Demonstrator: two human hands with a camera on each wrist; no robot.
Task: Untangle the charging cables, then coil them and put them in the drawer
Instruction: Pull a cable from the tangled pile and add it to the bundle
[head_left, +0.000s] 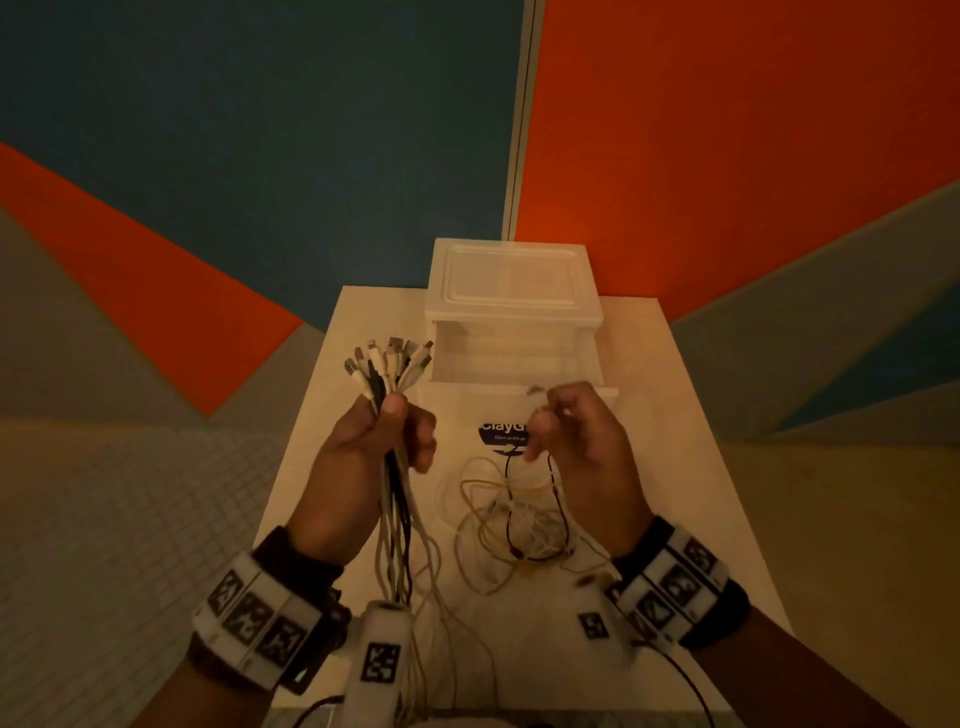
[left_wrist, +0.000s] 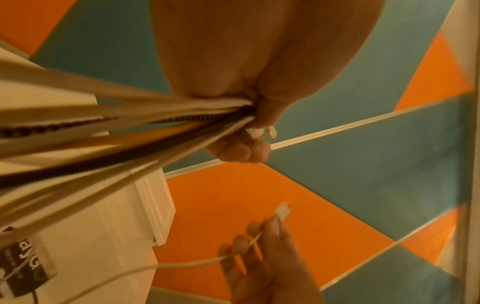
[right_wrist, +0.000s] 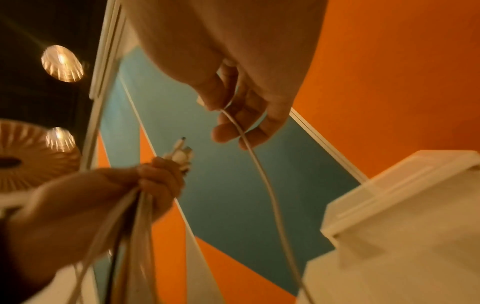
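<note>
While a white drawer unit (head_left: 514, 291) stands at the far end of the white table (head_left: 691, 467), its top drawer (head_left: 511, 364) is pulled out toward the person and sits open behind both hands. Orange, blue and grey wall panels (head_left: 727, 130) rise behind it. A dark label (head_left: 501, 432) lies on the table just before the drawer, partly hidden by the hands. Between the wrists a loose tangle (head_left: 514, 525) of white, yellowish and black cables rests on the table.

The left hand (head_left: 371, 447) is fisted round a bundle (head_left: 395, 499) of cables; their plugs (head_left: 387, 358) fan out above the fist, and the strands hang down from it toward the table edge. The right hand (head_left: 576, 441) pinches a single white cable (right_wrist: 262, 170) near its plug between thumb and fingertips (right_wrist: 226, 133), the other fingers loosely curled; the cable trails down to the tangle.

Both hands are held up above the table, side by side and apart, palms turned inward, forearms reaching in from the near edge. Marker-covered bands (head_left: 260, 613) wrap both wrists.
</note>
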